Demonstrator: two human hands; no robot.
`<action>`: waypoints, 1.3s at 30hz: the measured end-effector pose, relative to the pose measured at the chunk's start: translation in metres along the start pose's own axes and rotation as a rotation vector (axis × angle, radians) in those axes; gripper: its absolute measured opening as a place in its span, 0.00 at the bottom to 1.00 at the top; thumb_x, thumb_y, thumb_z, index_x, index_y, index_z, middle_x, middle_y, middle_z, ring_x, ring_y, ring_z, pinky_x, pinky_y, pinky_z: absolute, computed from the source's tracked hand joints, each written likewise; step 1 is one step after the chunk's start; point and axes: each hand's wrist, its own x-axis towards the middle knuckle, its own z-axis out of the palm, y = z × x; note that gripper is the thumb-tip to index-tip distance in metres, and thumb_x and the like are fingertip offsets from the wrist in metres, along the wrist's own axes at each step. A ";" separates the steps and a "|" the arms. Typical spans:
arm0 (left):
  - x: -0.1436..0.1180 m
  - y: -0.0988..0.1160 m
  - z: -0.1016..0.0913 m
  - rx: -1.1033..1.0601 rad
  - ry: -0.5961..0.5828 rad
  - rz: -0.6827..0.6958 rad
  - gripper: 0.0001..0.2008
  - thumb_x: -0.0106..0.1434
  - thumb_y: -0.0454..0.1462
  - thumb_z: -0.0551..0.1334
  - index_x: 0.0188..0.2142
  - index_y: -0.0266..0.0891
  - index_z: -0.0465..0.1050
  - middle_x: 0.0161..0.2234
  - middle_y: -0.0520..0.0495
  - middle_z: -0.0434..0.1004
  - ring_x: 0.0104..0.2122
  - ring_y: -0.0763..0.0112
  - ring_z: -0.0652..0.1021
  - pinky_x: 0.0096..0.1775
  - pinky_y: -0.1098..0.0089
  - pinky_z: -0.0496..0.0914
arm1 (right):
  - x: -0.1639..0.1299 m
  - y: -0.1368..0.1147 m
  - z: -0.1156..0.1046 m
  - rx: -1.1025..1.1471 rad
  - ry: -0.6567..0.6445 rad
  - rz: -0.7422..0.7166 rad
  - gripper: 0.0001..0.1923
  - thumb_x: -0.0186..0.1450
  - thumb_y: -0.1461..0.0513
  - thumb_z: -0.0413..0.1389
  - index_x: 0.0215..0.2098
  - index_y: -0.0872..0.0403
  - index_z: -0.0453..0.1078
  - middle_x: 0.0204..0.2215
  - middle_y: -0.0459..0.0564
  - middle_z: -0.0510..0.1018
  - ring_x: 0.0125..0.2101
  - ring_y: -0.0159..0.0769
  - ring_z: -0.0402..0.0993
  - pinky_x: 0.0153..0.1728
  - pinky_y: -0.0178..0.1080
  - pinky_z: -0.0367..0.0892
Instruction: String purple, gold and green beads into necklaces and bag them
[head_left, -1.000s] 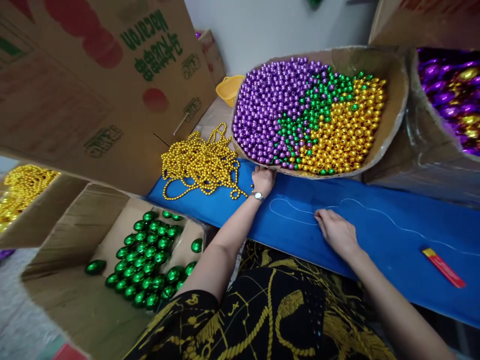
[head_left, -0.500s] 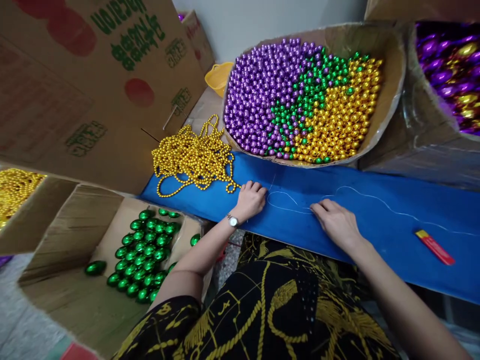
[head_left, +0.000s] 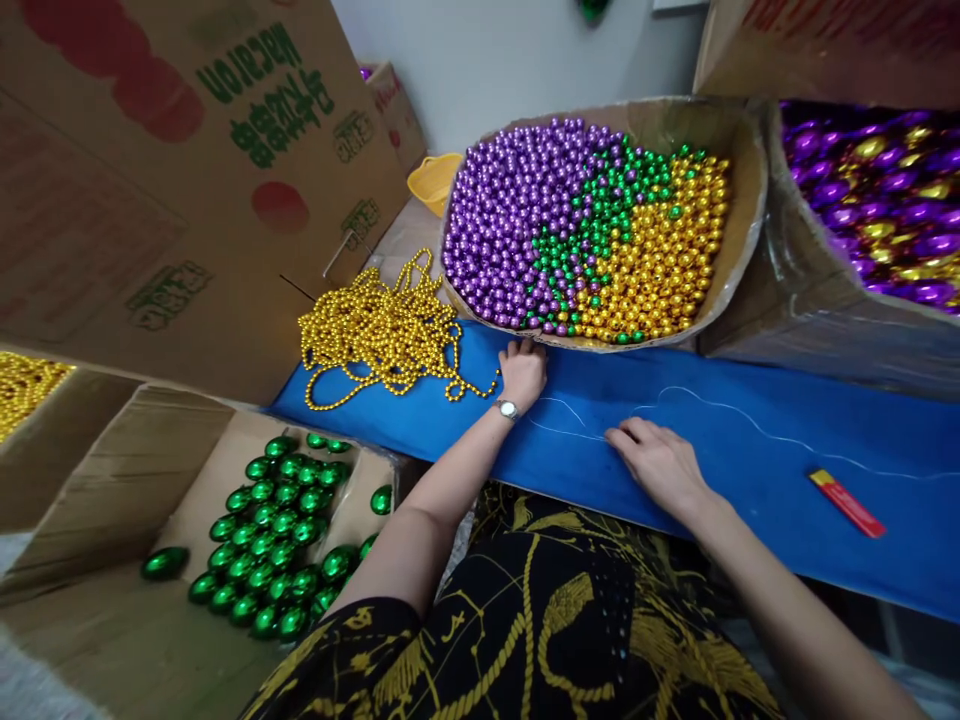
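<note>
From where I stand, the person's left hand [head_left: 523,372], a watch [head_left: 508,409] on its wrist, is at the near rim of the bead box [head_left: 739,230], its fingers curled; their tips are hard to make out, so I cannot tell whether they hold anything. The right hand [head_left: 661,462] is farther right over the blue cloth [head_left: 720,500], thumb and fingertips closed together on a thin pale thread [head_left: 757,427]. The thread lies on the cloth, curving between the two hands and trailing off to the far right. Near its right stretch lies a red stick [head_left: 851,505] with a yellow end. Just left of the left hand sits a tangled heap of gold strings [head_left: 379,335]. In the bead box, purple beads [head_left: 510,220] lie left, green ones [head_left: 611,205] in the middle and gold ones [head_left: 660,265] right. Green baubles [head_left: 277,530] fill part of an open carton [head_left: 90,580] at near left.
</note>
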 end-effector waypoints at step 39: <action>-0.068 0.054 -0.071 -0.729 -0.099 0.395 0.09 0.65 0.42 0.62 0.34 0.38 0.75 0.31 0.47 0.77 0.29 0.74 0.73 0.33 0.72 0.66 | -0.005 -0.010 -0.047 1.648 0.038 0.391 0.18 0.63 0.51 0.57 0.43 0.54 0.75 0.22 0.44 0.73 0.19 0.25 0.63 0.20 0.31 0.60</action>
